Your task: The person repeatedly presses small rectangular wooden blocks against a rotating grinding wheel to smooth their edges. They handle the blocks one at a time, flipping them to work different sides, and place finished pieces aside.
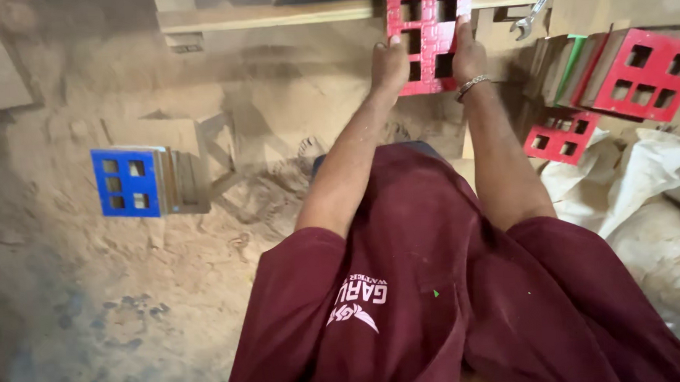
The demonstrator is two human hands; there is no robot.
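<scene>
Both hands, left hand (389,65) and right hand (468,55), hold the red panel (429,34) upright, lengthwise away.

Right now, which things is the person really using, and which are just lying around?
In use:
red cut-out panel, held by left hand and right hand

Lying about:
blue cut-out panel
spanner
stacked red panels
white sacks

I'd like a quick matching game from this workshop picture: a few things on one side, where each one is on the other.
Things:
1. red panel
2. blue panel
3. wrench
4. white sacks

Places:
A. far left, standing in sawdust
B. lower right
C. held between both hands, top centre
D. top right, beside the board

Pairs: 1-C, 2-A, 3-D, 4-B. The left hand and right hand grip the red panel's sides.
</scene>
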